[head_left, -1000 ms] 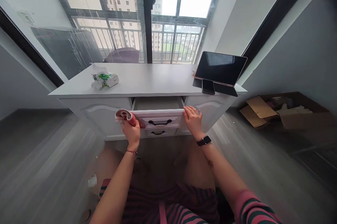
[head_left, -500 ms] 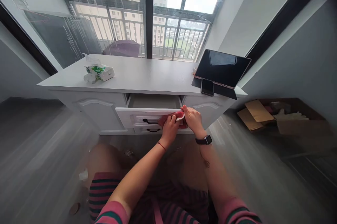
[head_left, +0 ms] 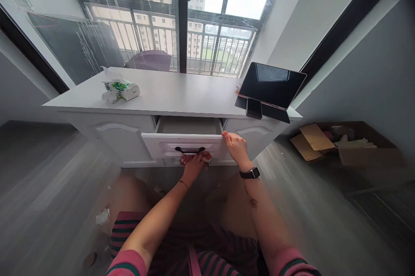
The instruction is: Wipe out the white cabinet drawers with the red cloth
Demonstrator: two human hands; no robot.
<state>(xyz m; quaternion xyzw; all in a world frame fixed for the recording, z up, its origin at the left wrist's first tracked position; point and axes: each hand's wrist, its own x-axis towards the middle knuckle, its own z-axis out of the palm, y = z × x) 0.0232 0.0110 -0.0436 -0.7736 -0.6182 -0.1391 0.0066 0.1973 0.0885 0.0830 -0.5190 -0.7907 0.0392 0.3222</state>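
A white drawer in the middle of the white cabinet is pulled part of the way out, with bare bottom showing behind its front. My right hand is closed around the top right corner of the drawer front. Just under the black handle, my left hand presses a crumpled red cloth against the front's lower part. Its fingers curl over the cloth and hide much of it. Below sits a second drawer, mostly covered by the left hand and the cloth.
On the white tabletop stand a pack of tissues at left, a tablet and a phone at right. An open cardboard box is on the floor at right. Both my knees are below the drawer.
My left hand has moved left and down with the red cloth, from the right end of the drawer front to below the handle. The right hand keeps its hold on the corner.
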